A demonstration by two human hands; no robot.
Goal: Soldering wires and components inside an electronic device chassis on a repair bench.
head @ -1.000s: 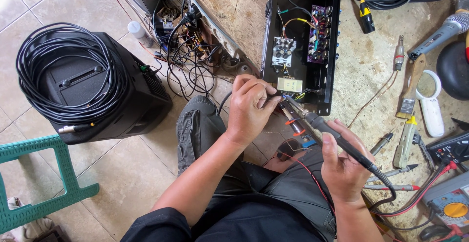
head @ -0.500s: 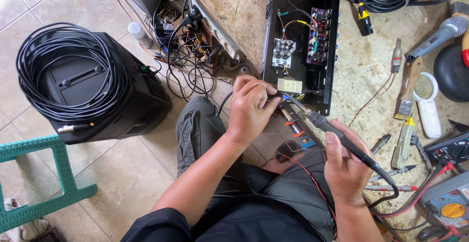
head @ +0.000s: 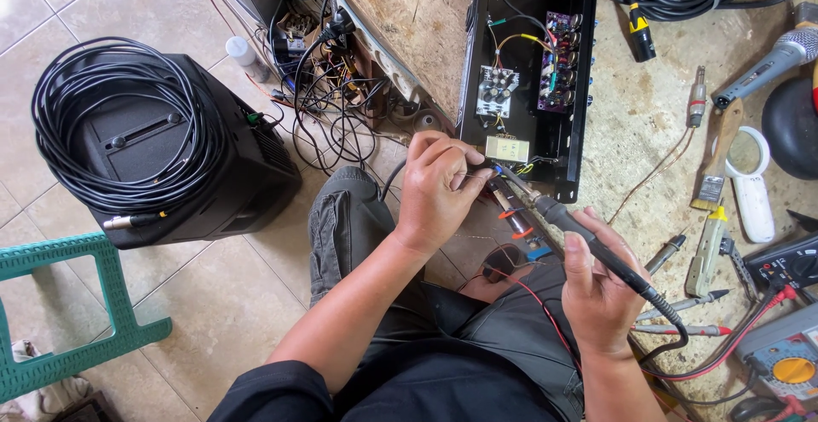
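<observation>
On a cluttered tiled floor, the right hand [head: 601, 290] grips a soldering iron [head: 588, 239], tip meeting a small wire [head: 492, 166] pinched by the left hand [head: 439, 187]; open black chassis [head: 532, 72] just beyond.

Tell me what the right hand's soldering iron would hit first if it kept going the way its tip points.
Probably the left hand: the soldering iron in the right hand aims up-left at its fingertips and the small wire pinched there. Beyond lies the open black chassis; depth is unclear.

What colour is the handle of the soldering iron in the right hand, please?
Black; the soldering iron shows best in the head view, held in the right hand.
</observation>
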